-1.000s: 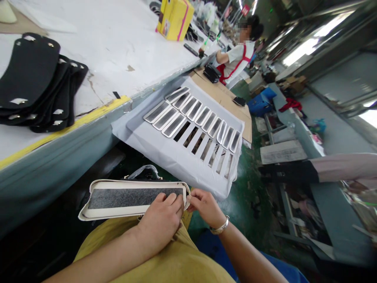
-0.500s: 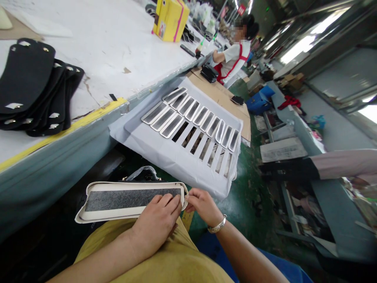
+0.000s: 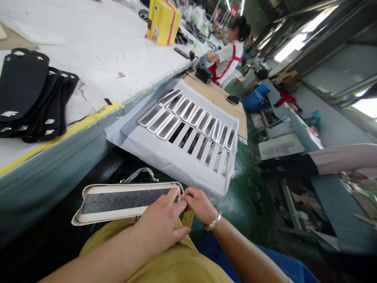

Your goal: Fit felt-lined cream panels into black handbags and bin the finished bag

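Note:
A cream handbag (image 3: 100, 216) lies on its side across my lap, its long flat base facing up at me. A speckled grey strip (image 3: 123, 199) covers the middle of that base, with a cream rim around it. Over the right end of the strip rests my left hand (image 3: 163, 220), fingertips touching the base and thumb stretched out to the side. My right hand (image 3: 200, 206) pinches the rim at the bag's right end. What lies between its fingertips is too small to make out. Behind the bag shows a plastic-wrapped handle (image 3: 141, 173).
Framed grey strips (image 3: 163, 126) lie in rows on a grey-white sheet (image 3: 165, 157) ahead. Black leather pieces (image 3: 25, 90) are stacked on the white table (image 3: 97, 59) at left, near a yellow box (image 3: 163, 23). A co-worker (image 3: 225, 59) sits farther along; another person's arm (image 3: 338, 159) enters from the right.
My left thumb has come into sight, spread away from the bag, and the left fingers are more bent. The right hand stays at the bag's end. The whole view has shifted slightly.

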A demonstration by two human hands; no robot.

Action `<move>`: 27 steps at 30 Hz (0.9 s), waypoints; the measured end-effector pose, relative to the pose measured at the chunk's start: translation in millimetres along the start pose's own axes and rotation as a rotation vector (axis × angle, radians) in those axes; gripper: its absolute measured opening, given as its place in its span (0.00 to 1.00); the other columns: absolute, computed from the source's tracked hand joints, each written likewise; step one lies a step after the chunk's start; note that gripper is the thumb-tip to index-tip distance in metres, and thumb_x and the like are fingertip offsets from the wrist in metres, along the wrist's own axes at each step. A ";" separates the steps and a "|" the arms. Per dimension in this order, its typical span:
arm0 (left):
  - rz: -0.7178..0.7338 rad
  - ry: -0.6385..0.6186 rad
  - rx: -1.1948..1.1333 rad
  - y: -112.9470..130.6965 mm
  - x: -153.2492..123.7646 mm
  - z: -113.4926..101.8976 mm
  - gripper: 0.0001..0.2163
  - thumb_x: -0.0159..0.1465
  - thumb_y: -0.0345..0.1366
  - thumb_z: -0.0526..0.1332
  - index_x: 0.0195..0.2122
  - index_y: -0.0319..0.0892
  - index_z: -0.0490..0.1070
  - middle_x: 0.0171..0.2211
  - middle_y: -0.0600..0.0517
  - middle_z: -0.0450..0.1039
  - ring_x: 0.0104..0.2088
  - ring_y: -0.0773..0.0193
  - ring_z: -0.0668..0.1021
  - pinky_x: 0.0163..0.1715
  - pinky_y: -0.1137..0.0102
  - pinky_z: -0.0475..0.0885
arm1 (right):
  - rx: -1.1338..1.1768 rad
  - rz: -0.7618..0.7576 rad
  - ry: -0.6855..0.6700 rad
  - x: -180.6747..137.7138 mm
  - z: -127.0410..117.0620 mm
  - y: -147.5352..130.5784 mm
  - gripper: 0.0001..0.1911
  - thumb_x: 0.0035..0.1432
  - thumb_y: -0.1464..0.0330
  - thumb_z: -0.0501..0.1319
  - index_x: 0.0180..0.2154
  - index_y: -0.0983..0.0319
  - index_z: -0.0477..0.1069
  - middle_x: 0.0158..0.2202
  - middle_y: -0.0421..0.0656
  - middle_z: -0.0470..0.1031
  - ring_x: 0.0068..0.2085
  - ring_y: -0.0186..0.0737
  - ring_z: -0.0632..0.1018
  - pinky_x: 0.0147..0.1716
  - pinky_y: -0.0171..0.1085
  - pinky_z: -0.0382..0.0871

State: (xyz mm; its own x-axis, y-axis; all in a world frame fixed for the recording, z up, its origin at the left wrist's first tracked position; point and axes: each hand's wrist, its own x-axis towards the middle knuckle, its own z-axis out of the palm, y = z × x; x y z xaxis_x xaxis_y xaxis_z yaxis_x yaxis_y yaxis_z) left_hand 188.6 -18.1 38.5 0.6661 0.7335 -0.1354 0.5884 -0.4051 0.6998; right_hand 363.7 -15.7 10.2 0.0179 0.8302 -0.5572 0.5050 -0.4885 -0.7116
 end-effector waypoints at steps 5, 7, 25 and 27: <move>-0.028 0.065 0.298 -8.3 -12.0 6.9 0.14 0.60 0.40 0.58 0.46 0.39 0.70 0.46 0.44 0.69 0.47 0.52 0.69 0.45 0.58 0.66 | 0.045 0.061 -0.029 -0.8 0.1 -1.6 0.06 0.51 0.69 0.56 0.23 0.61 0.62 0.18 0.37 0.70 0.23 0.34 0.74 0.23 0.32 0.70; -0.011 0.040 0.344 -12.0 -14.2 8.9 0.15 0.61 0.40 0.58 0.46 0.38 0.69 0.46 0.43 0.70 0.47 0.52 0.69 0.43 0.58 0.67 | 0.059 0.074 -0.036 -0.2 -0.1 -3.2 0.06 0.50 0.69 0.56 0.23 0.61 0.62 0.18 0.37 0.71 0.23 0.34 0.75 0.23 0.31 0.71; 0.037 0.033 0.325 -24.0 -19.4 11.7 0.19 0.60 0.43 0.60 0.49 0.39 0.68 0.46 0.45 0.70 0.46 0.55 0.69 0.41 0.61 0.64 | 0.430 0.181 -0.120 -3.8 -3.3 -2.4 0.14 0.47 0.57 0.57 0.26 0.63 0.67 0.23 0.41 0.73 0.25 0.35 0.76 0.28 0.34 0.71; 0.037 0.036 0.319 -25.1 -19.4 11.3 0.19 0.59 0.43 0.60 0.48 0.39 0.68 0.45 0.46 0.70 0.46 0.55 0.69 0.41 0.61 0.64 | 0.317 0.174 -0.075 -4.3 -0.6 -4.9 0.11 0.45 0.60 0.59 0.26 0.63 0.67 0.22 0.39 0.73 0.25 0.34 0.76 0.28 0.35 0.72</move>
State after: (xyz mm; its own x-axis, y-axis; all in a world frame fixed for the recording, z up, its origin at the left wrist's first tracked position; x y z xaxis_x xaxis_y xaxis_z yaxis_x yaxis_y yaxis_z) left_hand 166.1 -28.3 15.7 0.6765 0.7315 -0.0848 0.6818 -0.5786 0.4476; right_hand 361.6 -16.7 16.3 0.0111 0.7108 -0.7033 0.2074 -0.6897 -0.6938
